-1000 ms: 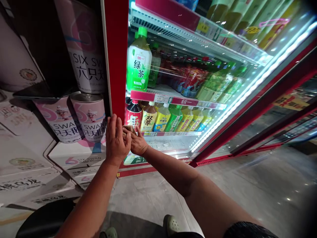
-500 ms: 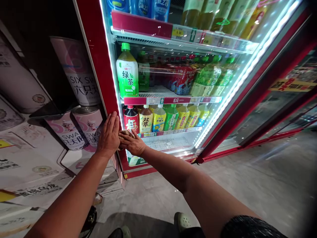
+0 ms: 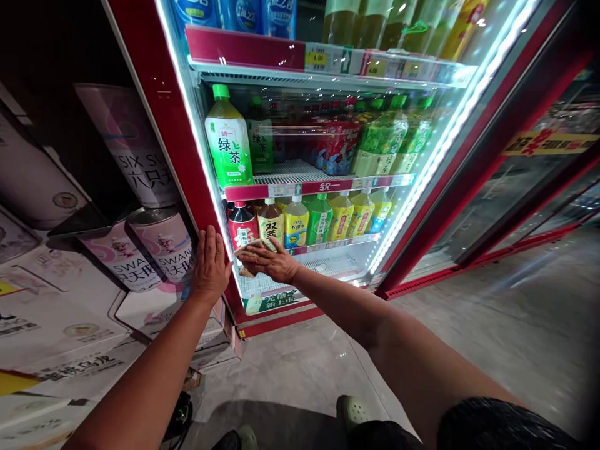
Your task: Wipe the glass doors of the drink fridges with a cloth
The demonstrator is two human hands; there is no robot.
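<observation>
My left hand (image 3: 210, 265) lies flat with fingers together against the red frame (image 3: 154, 119) of an open drinks cooler, low on its left side. My right hand (image 3: 272, 260) presses a small brownish cloth (image 3: 247, 257) against the cooler's inner left edge, just below a dark bottle with a red label (image 3: 242, 226). The fingers of that hand are stretched over the cloth. Beside that bottle stands a row of yellow and green drink bottles (image 3: 319, 219) on the lower shelf.
A large green tea bottle (image 3: 228, 145) stands on the shelf above. The cooler's glass door (image 3: 506, 169) swings open to the right. Big pink and white cans (image 3: 164, 244) and white cartons (image 3: 56, 331) are stacked on the left. Grey floor lies below.
My right hand has slid the cloth a little to the right and upward along the cooler's edge. My view has tilted up and shifted, showing more upper shelves. My left hand stays on the frame.
</observation>
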